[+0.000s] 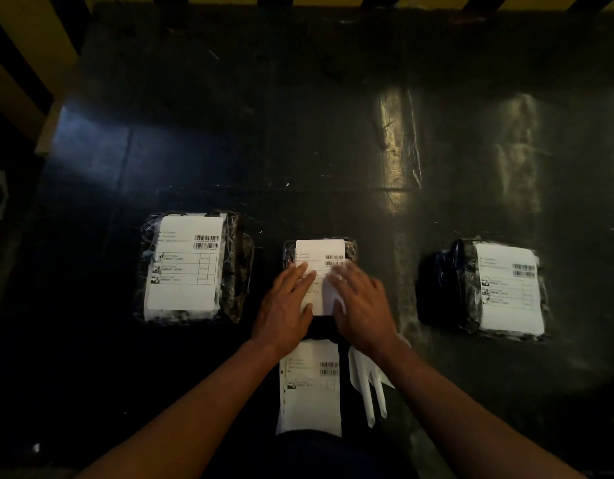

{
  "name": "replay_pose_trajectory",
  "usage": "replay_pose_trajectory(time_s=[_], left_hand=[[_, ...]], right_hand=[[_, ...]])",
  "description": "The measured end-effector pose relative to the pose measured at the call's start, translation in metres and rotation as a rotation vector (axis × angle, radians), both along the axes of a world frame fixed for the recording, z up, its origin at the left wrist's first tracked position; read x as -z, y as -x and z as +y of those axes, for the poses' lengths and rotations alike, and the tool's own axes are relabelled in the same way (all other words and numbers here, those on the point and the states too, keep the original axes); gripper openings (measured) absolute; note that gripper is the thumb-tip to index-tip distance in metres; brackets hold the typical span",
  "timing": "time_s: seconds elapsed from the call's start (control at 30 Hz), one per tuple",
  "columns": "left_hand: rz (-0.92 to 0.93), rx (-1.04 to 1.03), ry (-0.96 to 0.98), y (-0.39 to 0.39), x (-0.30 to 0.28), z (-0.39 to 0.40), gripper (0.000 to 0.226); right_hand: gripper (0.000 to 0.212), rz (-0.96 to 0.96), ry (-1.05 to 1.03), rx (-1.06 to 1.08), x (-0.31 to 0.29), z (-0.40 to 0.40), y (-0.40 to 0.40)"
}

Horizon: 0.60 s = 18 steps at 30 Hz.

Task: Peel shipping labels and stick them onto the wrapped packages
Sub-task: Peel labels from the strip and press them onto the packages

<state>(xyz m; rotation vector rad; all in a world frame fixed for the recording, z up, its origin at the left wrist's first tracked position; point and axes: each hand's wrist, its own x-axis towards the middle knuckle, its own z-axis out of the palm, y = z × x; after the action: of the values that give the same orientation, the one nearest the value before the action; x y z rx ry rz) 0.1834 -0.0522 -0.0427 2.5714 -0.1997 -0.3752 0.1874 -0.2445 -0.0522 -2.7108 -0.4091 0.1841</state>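
The middle package [320, 252] lies near the surface's front edge, and on its label [320, 261] we press our left hand [286, 311] and right hand [362, 305], fingers straight and flat. Our hands hide the label's lower half. A labelled package [191, 267] lies toward the left edge, another [485, 288] toward the right, both well apart from ours. Nearer the front edge, under our wrists, lie a sheet of labels [310, 388] and crumpled white backing strips [369, 385] on the dark table [298, 133].
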Motion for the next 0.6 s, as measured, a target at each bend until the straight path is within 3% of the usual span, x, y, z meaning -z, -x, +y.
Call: replay_pose_trajectory(time_s=[0.13,0.3,0.4,0.6], left_hand=[[0.052,0.041,-0.036,0.003,0.002,0.000,0.065],[0.051,0.059,-0.052,0.004,0.000,0.000,0.066],[0.042,0.054,-0.057,0.003,0.000,0.000,0.065],[0.028,0.069,-0.112,0.001,-0.002,0.001,0.065]], right_hand=[[0.067,0.137,0.108,-0.109,0.003,0.011,0.002],[0.075,0.162,0.189,-0.172,-0.001,0.026,-0.028],[0.069,0.178,0.234,-0.161,0.001,0.030,-0.042],[0.077,0.257,0.295,-0.033,-0.004,0.004,-0.059]])
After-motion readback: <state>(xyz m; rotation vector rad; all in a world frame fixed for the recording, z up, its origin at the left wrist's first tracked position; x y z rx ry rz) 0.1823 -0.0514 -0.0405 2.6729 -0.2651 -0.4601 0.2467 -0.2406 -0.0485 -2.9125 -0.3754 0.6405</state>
